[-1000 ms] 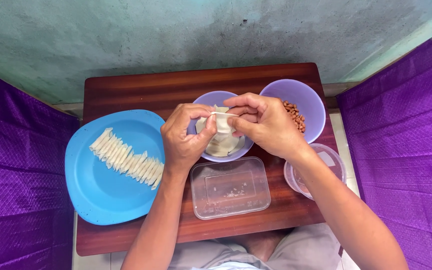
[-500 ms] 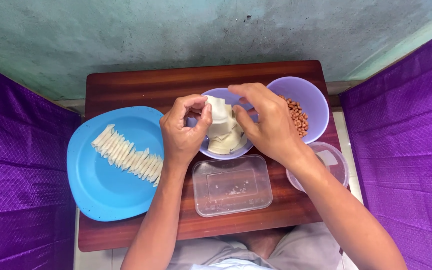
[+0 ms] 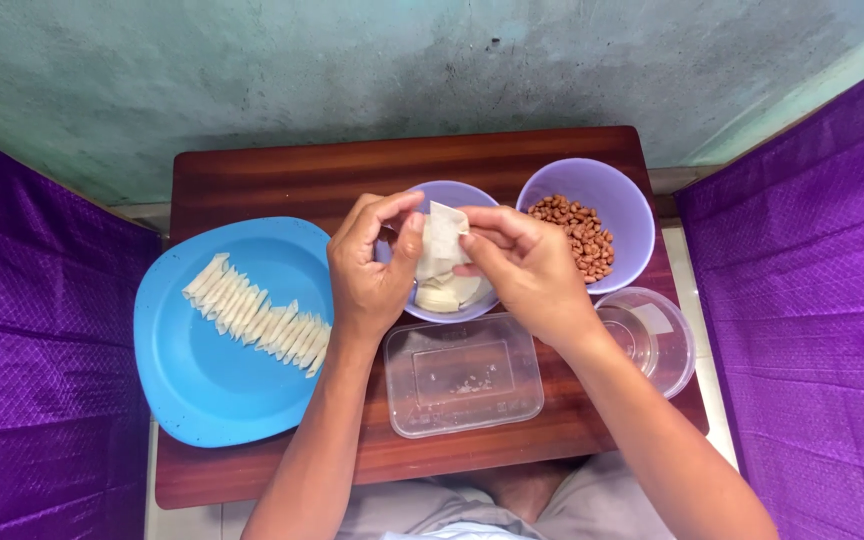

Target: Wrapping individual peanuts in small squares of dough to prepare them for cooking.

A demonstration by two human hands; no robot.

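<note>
My left hand and my right hand meet over a small purple bowl and together pinch a thin white wrapper sheet held upright between the fingertips. More white sheets lie in the bowl under my hands. To the right stands a larger purple bowl with brown peanuts in it.
A blue plate at the left carries a row of folded white pieces. A clear rectangular container sits in front and a clear round tub at the right, all on a dark wooden table. Purple cloth hangs on both sides.
My hands have lifted one white sheet out of the small bowl's stack and now hold it up between both sets of fingertips.
</note>
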